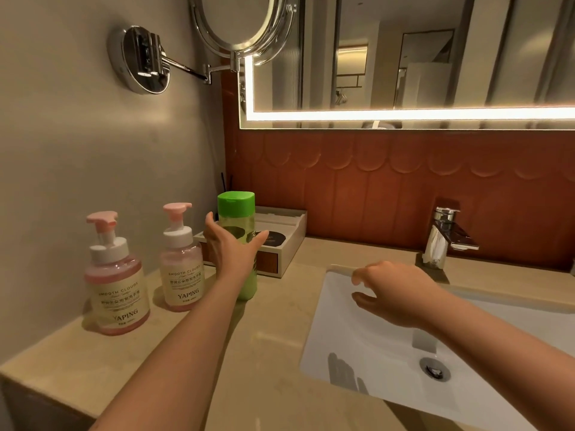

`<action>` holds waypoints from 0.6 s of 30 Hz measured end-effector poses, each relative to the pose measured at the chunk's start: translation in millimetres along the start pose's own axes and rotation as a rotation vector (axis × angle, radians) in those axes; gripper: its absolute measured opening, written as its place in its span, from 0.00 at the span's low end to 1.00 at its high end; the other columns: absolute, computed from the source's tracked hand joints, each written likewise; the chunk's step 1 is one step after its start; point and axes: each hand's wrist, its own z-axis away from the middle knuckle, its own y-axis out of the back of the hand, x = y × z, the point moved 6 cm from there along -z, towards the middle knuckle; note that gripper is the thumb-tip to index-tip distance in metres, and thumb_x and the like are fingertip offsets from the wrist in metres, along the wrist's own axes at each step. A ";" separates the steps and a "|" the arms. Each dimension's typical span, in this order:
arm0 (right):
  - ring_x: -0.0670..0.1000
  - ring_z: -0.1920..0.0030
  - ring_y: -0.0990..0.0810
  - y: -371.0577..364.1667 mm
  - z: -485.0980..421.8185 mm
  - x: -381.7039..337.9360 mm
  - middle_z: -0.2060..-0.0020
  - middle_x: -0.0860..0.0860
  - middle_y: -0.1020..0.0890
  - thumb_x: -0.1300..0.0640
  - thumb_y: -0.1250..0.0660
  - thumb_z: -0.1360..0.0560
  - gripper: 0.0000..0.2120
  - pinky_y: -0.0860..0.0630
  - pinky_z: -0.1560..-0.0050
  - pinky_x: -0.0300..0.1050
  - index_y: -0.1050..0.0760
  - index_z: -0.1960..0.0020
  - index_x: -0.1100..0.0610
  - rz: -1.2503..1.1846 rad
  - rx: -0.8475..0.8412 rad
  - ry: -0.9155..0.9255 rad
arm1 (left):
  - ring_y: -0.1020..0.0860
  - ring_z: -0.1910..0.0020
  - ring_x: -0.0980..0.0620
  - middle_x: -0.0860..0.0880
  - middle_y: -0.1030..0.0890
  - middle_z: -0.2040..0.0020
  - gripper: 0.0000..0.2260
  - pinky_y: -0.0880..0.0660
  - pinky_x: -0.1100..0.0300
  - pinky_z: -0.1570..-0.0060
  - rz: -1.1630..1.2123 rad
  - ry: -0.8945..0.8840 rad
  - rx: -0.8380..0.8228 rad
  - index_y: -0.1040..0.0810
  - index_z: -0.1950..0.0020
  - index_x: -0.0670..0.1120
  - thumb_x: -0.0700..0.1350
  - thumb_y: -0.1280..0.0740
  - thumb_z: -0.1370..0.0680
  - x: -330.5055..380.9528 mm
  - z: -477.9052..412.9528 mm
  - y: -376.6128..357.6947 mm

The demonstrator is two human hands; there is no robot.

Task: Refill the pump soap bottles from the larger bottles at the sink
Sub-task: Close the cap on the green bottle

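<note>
Two pink pump soap bottles stand on the beige counter by the left wall: one nearer me [116,275] and one further back [182,259]. To their right a tall green bottle [238,225] with a green flip cap stands upright. My left hand [230,247] is spread in front of the green bottle, thumb on its left, fingers on its right; whether it touches the bottle is unclear. My right hand [395,295] hovers over the left rim of the sink, fingers loosely curled and holding nothing.
A white undermount sink [357,346] with a drain fills the right. A chrome faucet [445,237] stands behind it. A tray box [289,244] sits behind the green bottle. A swing-arm mirror [239,23] juts from the left wall overhead.
</note>
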 end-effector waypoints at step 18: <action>0.50 0.49 0.22 0.5 146.9 65.8 0.47 0.47 0.20 0.43 0.41 0.23 0.15 0.22 0.49 0.48 0.28 0.39 0.46 -0.105 0.021 -0.317 | 0.21 0.59 0.58 0.52 0.19 0.60 0.03 0.23 0.58 0.53 0.052 -0.573 -0.797 0.24 0.54 0.50 0.44 0.37 0.22 115.5 218.7 -28.1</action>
